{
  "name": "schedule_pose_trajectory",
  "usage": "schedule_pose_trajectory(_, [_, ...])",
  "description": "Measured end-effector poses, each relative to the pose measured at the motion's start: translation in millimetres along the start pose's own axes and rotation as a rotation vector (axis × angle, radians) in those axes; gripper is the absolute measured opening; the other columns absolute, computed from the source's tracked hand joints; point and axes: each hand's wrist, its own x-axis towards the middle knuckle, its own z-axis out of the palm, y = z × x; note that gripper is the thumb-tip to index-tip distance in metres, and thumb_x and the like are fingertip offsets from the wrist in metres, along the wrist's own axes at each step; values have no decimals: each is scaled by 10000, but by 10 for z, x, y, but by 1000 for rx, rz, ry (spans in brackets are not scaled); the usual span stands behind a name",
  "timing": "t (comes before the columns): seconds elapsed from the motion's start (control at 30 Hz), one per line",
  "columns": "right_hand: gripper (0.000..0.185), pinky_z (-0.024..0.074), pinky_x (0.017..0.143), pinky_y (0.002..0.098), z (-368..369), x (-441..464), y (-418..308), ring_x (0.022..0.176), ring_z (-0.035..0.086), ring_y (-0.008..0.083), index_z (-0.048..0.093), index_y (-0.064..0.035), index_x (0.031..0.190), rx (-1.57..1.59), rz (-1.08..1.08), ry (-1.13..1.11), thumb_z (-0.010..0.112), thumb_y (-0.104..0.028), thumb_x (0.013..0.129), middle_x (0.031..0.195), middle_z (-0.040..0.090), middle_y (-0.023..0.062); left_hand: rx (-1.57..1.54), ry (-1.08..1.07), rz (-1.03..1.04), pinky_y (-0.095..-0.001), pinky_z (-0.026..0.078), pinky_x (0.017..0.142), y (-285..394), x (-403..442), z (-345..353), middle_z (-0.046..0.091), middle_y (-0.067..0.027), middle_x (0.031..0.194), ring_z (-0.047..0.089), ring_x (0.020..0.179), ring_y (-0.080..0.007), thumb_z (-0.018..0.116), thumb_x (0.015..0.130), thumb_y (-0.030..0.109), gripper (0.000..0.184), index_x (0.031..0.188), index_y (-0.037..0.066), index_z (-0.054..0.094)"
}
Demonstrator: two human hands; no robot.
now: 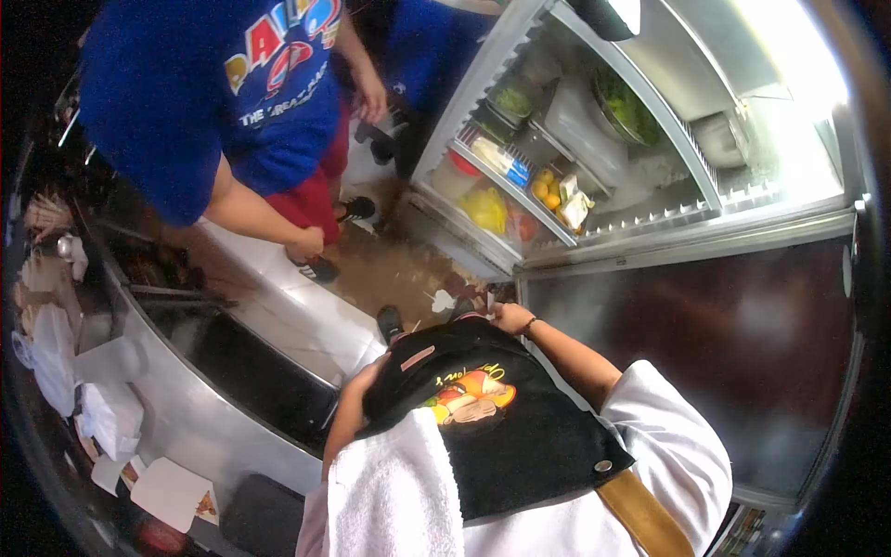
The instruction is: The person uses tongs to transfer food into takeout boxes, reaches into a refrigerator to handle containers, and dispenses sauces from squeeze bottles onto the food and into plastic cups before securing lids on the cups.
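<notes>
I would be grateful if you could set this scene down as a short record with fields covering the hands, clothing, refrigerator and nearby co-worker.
Left hand: beside the black apron, partly hidden by it
Right hand: at the apron's opposite edge; grip unclear
Right wrist: dark bracelet
Left shoulder: white towel draped over it
Refrigerator: interior exposed, holding leafy greens and yellow fruits
Co-worker: blue T-shirt, red shorts, standing ahead to the left
</notes>
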Motion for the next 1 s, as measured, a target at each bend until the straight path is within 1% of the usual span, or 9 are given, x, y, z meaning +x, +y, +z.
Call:
schedule_pose_trajectory(0.1, [330,479,778,433,213,-4,248,887,625,365,621,-74,1031,48,-62,-31,563,-316,814,931,653,208,66,-15,-17,-324,427,876,53,-132,-51,623,-93,1034,553,999,-178,448,929,433,438,1167,96,596])
schedule_pose_trajectory(0.17, [335,475,775,439,250,-37,253,881,626,369,619,-73,1025,114,31,-43,574,-328,811,918,653,211,451,94,-370,-346,451,823,62,-175,-164,633,-99,1028,572,967,-180,435,923,409,412,1165,119,598])
schedule_pose_trajectory(0.3, [336,482,752,419,380,33,285,861,633,347,632,-91,1008,48,25,-22,611,-342,785,882,658,198,474,163,-375,-374,471,779,-291,-44,-501,654,-127,936,606,888,-192,467,892,394,386,1093,114,640])
schedule_pose_trajectory(0.37, [299,489,737,397,494,107,362,836,638,322,662,-96,946,28,-21,39,635,-326,756,893,665,168,697,184,-81,-398,483,777,-564,145,-767,669,-159,904,634,870,-255,534,834,370,365,979,72,685])
schedule_pose_trajectory(0.53, [164,492,699,427,631,158,415,755,628,341,689,-72,732,18,-40,63,595,-207,718,772,657,166,989,472,-46,-423,481,807,-468,-44,-688,659,-172,952,625,928,-331,584,791,317,283,872,78,710])
schedule_pose_trajectory(0.77, [220,497,750,425,835,-124,611,807,639,352,691,-45,806,10,-44,43,583,-234,771,817,651,208,908,675,187,-437,484,767,-150,-507,-178,669,-165,890,633,856,-341,681,744,368,301,821,78,705])
schedule_pose_trajectory(0.87, [266,496,648,451,1265,-44,1056,686,626,358,671,-38,707,-252,-294,-48,635,-299,738,717,630,206,426,514,229,-369,478,756,-379,-255,-233,687,-143,845,643,803,-235,648,798,402,376,894,43,701])
schedule_pose_trajectory(0.9, [518,481,652,461,1548,112,1380,709,612,368,667,-23,715,-501,-585,2,580,-528,793,717,620,211,489,501,331,-347,479,744,-262,-387,-98,689,-132,853,633,806,-199,626,821,417,398,922,41,705])
schedule_pose_trajectory(1.0, [373,495,763,450,1531,-141,1225,897,625,376,686,-42,877,-102,-85,-132,589,-398,815,932,640,231,622,550,371,-396,455,837,-209,-502,85,672,-183,955,631,879,-290,551,849,526,578,1026,-14,653])
